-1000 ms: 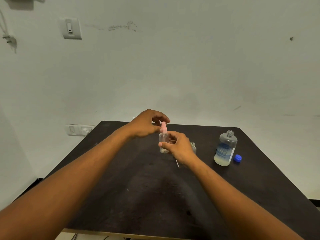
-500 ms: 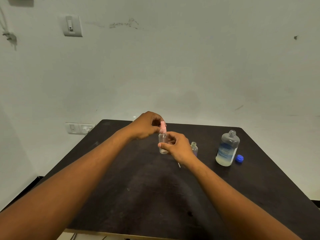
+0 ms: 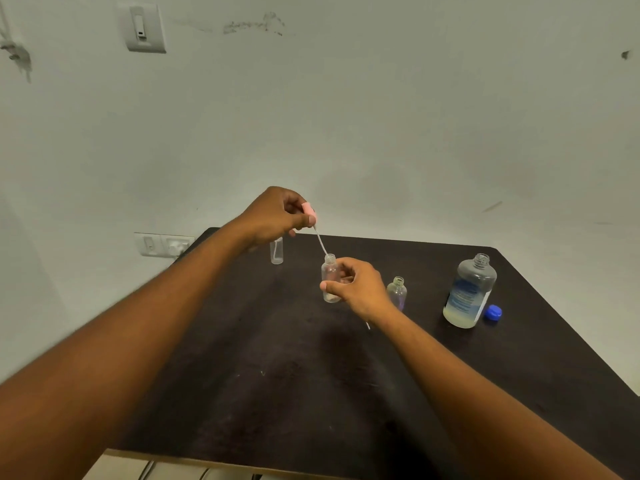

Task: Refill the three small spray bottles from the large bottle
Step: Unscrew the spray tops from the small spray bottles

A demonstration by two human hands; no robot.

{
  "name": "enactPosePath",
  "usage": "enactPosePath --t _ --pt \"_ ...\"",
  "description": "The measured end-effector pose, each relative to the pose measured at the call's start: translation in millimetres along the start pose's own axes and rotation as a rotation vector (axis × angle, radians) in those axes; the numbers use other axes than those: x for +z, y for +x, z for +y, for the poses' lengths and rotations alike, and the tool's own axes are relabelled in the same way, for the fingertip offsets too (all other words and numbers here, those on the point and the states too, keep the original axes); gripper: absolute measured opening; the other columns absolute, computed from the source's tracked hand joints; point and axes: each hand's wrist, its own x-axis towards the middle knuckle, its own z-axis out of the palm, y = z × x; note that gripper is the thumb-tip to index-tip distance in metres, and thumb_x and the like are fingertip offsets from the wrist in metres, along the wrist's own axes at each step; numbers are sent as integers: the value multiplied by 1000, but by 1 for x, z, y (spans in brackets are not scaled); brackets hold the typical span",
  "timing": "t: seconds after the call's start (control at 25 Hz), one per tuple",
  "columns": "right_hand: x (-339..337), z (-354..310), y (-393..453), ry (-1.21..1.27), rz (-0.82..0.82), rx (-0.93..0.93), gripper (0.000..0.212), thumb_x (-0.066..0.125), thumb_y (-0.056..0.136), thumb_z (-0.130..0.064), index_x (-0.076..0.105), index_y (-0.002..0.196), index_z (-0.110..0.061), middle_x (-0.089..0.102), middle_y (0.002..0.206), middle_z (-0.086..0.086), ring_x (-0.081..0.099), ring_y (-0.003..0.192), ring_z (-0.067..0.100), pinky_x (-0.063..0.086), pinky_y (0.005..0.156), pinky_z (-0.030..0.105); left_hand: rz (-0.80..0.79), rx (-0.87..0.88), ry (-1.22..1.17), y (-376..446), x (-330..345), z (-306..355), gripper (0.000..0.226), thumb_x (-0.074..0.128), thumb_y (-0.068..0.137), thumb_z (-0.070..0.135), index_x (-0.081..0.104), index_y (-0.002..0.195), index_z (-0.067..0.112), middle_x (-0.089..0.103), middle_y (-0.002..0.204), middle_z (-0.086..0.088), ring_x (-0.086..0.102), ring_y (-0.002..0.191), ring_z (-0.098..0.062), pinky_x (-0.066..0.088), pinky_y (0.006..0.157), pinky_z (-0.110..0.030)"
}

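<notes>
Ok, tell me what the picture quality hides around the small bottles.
Head view: dim, even light with a greenish cast; wide-angle bending at the edges. The clear small bottle in the right hand nearly vanishes against the dark table, so its fill level is unreadable. The left hand shows only soft shadows; no glare.

No text, brand, number or sign can be read. The large bottle [image 3: 469, 292], upright on the table [image 3: 311, 393], carries a blue and white label [image 3: 464, 297]; its printing appears only as blurred pale lines, too small to make out. The three small spray bottles show no lettering: the one held [image 3: 329, 271], the uncapped one [image 3: 397, 292] beside it, and the far one [image 3: 276, 251]. The blue cap [image 3: 493, 312] and the wall switch plates [image 3: 145, 27] bear no legible marks.
</notes>
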Motion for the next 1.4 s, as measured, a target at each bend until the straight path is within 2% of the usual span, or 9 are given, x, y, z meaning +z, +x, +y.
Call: enactPosePath --t 0.2,0.36,0.48,0.6,0.76,0.92,1.04,1.16,1.4 --pt "6 4 11 -84 26 42 38 87 80 -22 70 114 -19 70 105 -4 65 95 13 49 79 24 10 -60 -36 1 -9 -18 20 71 93 19 72 112 12 77 99 -2 73 92 -17 58 75 -29" --pt "15 10 23 -155 32 80 37 87 79 -21 70 111 -18 68 101 -4 64 92 14 44 76 23 -8 -97 33 0 -4 -38 27 68 95 20 62 122 17 76 95 0 70 89 -17 58 76 -32" --pt "23 16 27 -176 33 110 37 87 80 -23 69 111 -18 67 103 -3 62 92 13 44 75 24 -44 -136 89 1 5 -56 24 66 96 20 57 118 17 77 91 3 71 87 -21 58 74 -34" --pt "27 21 29 -182 33 130 38 87 80 -24 68 112 -18 66 104 -3 62 92 13 44 75 24 -86 -138 111 1 16 -68 17 63 98 18 59 114 17 75 91 5 71 86 -14 51 65 -23" --pt "31 25 28 -186 37 138 42 86 81 -26 64 116 -19 64 107 -4 62 95 14 46 76 24 -139 -130 188 1 32 -84 12 64 98 18 63 110 18 73 90 8 68 80 -4 47 68 -23" --pt "34 28 27 -190 45 125 45 86 81 -26 62 120 -19 65 113 -2 60 96 12 43 67 16 -209 -114 259 -1 51 -102 11 65 97 18 66 108 16 74 91 7 69 84 -2 49 74 -21" --pt "32 30 26 -160 33 93 61 88 79 -27 58 131 -19 65 123 0 61 105 13 50 85 22 -252 -115 322 -1 62 -113 16 64 98 19 66 113 15 73 97 3 68 89 -7 50 78 -21" --pt "26 30 25 -124 37 42 76 85 81 -33 48 146 -19 61 133 -2 58 118 13 48 96 25 -272 -119 366 1 69 -121 20 63 98 20 66 116 13 71 102 -1 67 92 -12 54 86 -29" --pt "22 29 26 -29 116 -10 62 67 94 -41 47 149 -21 58 139 -4 54 126 10 48 108 35 -314 -146 406 6 77 -131 19 59 100 20 67 115 12 70 101 0 66 94 -15 51 85 -30"
